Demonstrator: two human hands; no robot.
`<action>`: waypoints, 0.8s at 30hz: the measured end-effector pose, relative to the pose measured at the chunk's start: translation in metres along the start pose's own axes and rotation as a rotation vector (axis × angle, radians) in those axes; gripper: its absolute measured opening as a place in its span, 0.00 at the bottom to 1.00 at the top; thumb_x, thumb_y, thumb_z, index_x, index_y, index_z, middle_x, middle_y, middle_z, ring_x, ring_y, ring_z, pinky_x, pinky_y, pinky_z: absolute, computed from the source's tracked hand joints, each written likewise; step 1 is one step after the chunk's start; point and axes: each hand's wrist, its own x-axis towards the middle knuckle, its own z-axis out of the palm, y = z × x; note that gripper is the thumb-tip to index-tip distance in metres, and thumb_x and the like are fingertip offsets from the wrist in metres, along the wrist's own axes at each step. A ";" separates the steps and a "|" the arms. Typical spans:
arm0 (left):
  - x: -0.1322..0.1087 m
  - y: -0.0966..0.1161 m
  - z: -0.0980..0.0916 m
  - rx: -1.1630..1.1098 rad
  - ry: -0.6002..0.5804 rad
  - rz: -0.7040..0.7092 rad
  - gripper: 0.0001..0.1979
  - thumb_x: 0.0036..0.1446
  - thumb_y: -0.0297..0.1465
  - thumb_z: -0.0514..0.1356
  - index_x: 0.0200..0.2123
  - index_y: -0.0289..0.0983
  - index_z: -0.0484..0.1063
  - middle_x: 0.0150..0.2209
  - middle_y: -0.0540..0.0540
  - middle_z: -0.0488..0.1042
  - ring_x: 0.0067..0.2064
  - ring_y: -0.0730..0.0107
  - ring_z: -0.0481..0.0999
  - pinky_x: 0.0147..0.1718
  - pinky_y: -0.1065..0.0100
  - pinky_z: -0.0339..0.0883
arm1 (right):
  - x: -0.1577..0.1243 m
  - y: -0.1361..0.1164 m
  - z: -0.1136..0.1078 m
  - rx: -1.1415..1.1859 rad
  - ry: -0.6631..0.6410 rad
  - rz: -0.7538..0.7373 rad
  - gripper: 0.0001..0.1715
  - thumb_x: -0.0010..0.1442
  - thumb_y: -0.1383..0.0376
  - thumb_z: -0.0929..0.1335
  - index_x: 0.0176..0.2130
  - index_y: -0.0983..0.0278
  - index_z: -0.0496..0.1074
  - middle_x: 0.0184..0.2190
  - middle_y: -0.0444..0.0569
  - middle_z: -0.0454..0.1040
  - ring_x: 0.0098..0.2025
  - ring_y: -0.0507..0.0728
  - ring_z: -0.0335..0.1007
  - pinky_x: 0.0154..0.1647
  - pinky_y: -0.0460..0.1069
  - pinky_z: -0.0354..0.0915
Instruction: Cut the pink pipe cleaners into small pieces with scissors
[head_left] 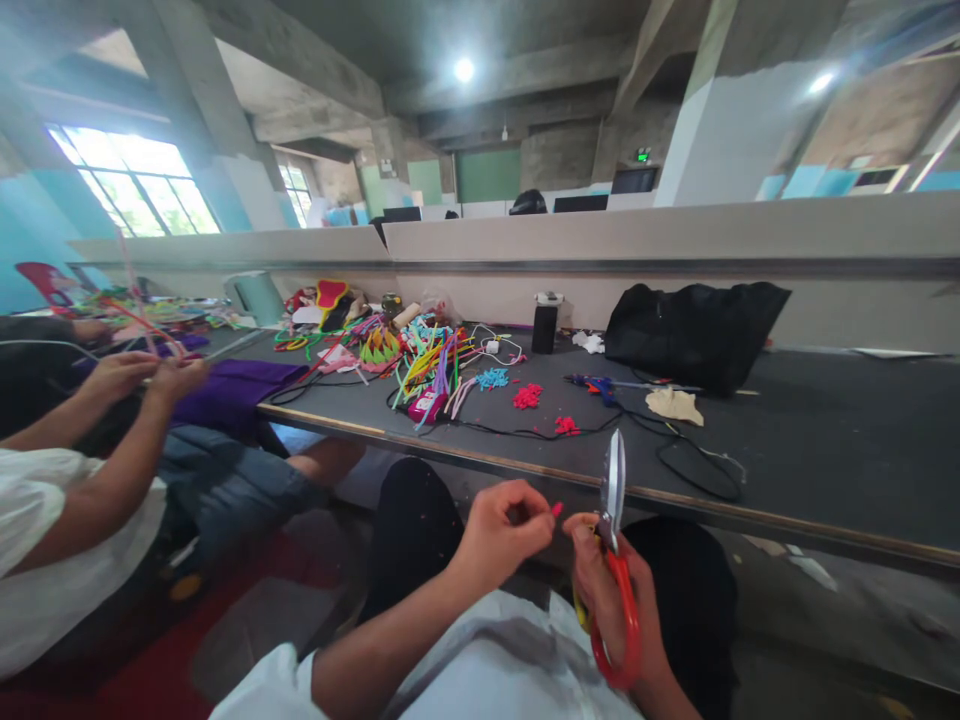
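Between the thumb and forefinger of my left hand [504,535] is a small red piece [556,509], its material too small to make out. My right hand [600,575] holds a pair of scissors [613,480] with red handles, the blades pointing up. Both hands are above my lap, in front of the table edge, a short gap apart. On the table beyond them lie a small pile of red pieces [568,426], a larger red pile [527,396] and a pile of blue pieces [492,379].
A heap of colourful fuzzy stems [427,365] lies left of the piles. A glue gun [600,388] with a cable, a beige cloth scrap [675,405] and a black bag [690,335] are to the right. A co-worker's hands [154,375] work at the left.
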 end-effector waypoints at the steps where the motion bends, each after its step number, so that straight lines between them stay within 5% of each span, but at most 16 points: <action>1: 0.002 0.002 -0.001 -0.185 0.034 -0.092 0.03 0.46 0.26 0.60 0.22 0.35 0.71 0.22 0.50 0.67 0.25 0.74 0.62 0.27 0.70 0.54 | -0.001 0.001 0.000 -0.092 0.003 -0.031 0.22 0.60 0.48 0.64 0.37 0.64 0.71 0.19 0.40 0.65 0.19 0.50 0.60 0.18 0.43 0.58; 4: 0.007 0.009 -0.003 -0.637 0.107 -0.197 0.03 0.45 0.26 0.62 0.23 0.35 0.71 0.21 0.52 0.65 0.25 0.76 0.62 0.30 0.71 0.58 | -0.003 0.006 0.002 -0.344 -0.052 -0.123 0.21 0.61 0.49 0.63 0.37 0.62 0.71 0.26 0.45 0.75 0.25 0.53 0.71 0.28 0.45 0.66; 7: 0.007 0.014 0.000 -0.816 0.099 -0.181 0.04 0.48 0.27 0.62 0.24 0.35 0.70 0.20 0.54 0.62 0.26 0.77 0.62 0.35 0.71 0.60 | -0.006 0.014 0.007 -0.472 -0.089 -0.185 0.21 0.61 0.48 0.62 0.37 0.61 0.70 0.28 0.46 0.77 0.26 0.54 0.74 0.28 0.46 0.67; 24: -0.002 0.021 0.011 -0.794 0.130 -0.211 0.05 0.49 0.27 0.64 0.25 0.35 0.70 0.19 0.54 0.62 0.24 0.79 0.60 0.28 0.74 0.55 | -0.010 0.019 0.009 -0.711 -0.159 -0.139 0.24 0.64 0.47 0.56 0.39 0.59 0.69 0.25 0.44 0.77 0.25 0.56 0.75 0.26 0.47 0.63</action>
